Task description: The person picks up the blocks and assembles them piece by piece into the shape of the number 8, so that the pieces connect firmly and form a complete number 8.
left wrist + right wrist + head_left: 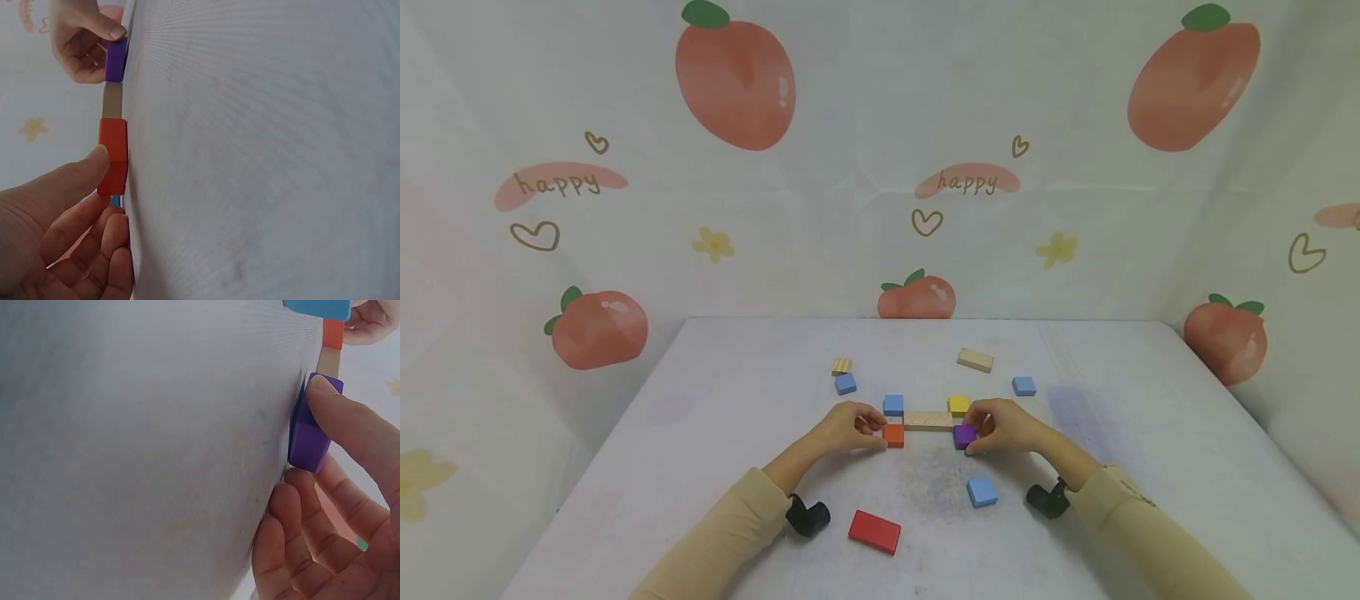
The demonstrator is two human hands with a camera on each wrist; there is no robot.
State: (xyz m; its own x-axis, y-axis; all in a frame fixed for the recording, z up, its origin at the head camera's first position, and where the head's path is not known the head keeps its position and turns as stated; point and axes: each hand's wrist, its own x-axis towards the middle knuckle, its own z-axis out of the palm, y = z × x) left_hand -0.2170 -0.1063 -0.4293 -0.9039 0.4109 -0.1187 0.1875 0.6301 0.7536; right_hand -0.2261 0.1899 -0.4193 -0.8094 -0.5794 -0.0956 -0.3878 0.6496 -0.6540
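Note:
Around the left end of a plain wooden block point(928, 421), my left hand point(847, 428) pinches an orange block point(893, 436), its thumb on the near face in the left wrist view. My right hand point(1004, 426) pinches a purple block point(964, 437) at the right end, the thumb point(331, 394) lying across it in the right wrist view. Behind the orange block sits a blue block point(893, 405). A yellow block point(958, 406) stands behind the purple one, partly beside the right fingers. Both held blocks are down at the table surface.
Nearer me lie a red flat block point(875, 532) and a light blue block point(982, 492). Farther back are a striped wooden block point(842, 366), a blue block point(846, 383), a wooden block point(976, 360) and another blue block point(1024, 386). A printed cloth point(850, 208) hangs behind the table.

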